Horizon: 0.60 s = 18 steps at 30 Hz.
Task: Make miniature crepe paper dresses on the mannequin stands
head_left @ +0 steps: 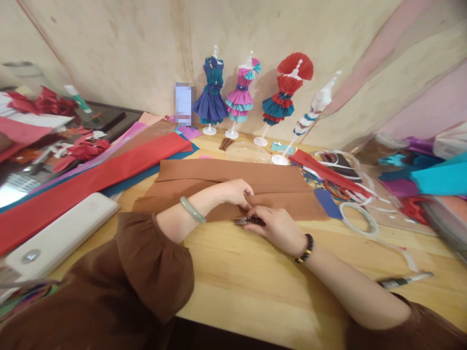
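Observation:
Brown crepe paper [226,171] lies folded in wide layers across the middle of the wooden table. My left hand [239,193], with a pale green bangle at the wrist, pinches the paper near its front edge. Close beside it, my right hand [275,226] is closed around small black-handled thread snips [251,221]. Their metal tip points left, at the paper's front edge. Whether the blades touch the paper, I cannot tell. My left fingertips are partly hidden behind the hand.
Miniature dress forms stand along the wall, among them a blue dress [212,97] and a red one [288,92]. Red crepe paper [109,167] and a white power bank [62,233] lie left. Right are a tape roll [359,218], a craft knife [401,281] and paper scraps.

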{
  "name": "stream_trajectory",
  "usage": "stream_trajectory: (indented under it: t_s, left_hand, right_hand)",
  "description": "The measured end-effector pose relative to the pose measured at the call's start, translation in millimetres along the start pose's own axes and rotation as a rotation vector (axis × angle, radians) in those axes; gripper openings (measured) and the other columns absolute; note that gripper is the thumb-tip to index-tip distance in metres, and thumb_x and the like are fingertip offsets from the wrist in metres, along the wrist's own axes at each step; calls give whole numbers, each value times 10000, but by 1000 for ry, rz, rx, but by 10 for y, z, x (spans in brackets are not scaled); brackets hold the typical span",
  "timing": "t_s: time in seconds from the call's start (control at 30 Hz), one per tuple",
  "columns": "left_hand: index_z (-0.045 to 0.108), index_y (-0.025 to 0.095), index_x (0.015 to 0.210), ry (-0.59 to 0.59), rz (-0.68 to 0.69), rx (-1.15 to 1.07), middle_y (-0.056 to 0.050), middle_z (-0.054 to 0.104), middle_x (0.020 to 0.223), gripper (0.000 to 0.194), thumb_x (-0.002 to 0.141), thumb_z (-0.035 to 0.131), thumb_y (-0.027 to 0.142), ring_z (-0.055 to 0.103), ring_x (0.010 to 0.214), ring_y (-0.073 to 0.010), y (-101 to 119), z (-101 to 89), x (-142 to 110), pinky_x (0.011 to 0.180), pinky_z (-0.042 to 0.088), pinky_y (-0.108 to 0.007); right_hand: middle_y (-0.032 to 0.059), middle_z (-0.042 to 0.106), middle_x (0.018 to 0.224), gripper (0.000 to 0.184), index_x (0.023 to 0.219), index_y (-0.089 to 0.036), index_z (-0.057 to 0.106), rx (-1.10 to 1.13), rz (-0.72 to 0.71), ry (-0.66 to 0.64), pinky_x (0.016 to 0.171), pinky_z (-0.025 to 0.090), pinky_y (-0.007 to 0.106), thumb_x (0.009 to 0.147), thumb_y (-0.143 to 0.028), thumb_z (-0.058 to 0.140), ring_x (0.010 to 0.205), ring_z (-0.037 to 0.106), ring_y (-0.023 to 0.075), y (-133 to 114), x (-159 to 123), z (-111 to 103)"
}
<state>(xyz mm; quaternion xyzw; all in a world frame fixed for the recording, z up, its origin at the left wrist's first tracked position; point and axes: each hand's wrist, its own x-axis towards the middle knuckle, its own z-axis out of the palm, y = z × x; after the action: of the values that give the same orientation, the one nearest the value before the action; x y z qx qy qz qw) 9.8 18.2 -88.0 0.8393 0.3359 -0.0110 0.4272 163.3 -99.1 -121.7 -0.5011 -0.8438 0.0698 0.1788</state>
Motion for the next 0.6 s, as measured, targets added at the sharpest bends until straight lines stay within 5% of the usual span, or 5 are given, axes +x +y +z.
stream_trajectory:
  t_s: [0.6]
  left_hand:
    - [574, 175, 658, 12, -10, 22, 56, 537, 650, 159, 567, 704, 189, 483, 670, -123, 18, -6, -15, 590, 345, -229]
  right_hand:
    - [24, 732, 895, 254, 922, -224, 606, 12, 2, 9, 644, 460, 257, 881, -474, 581, 752, 688, 176, -37, 30, 48]
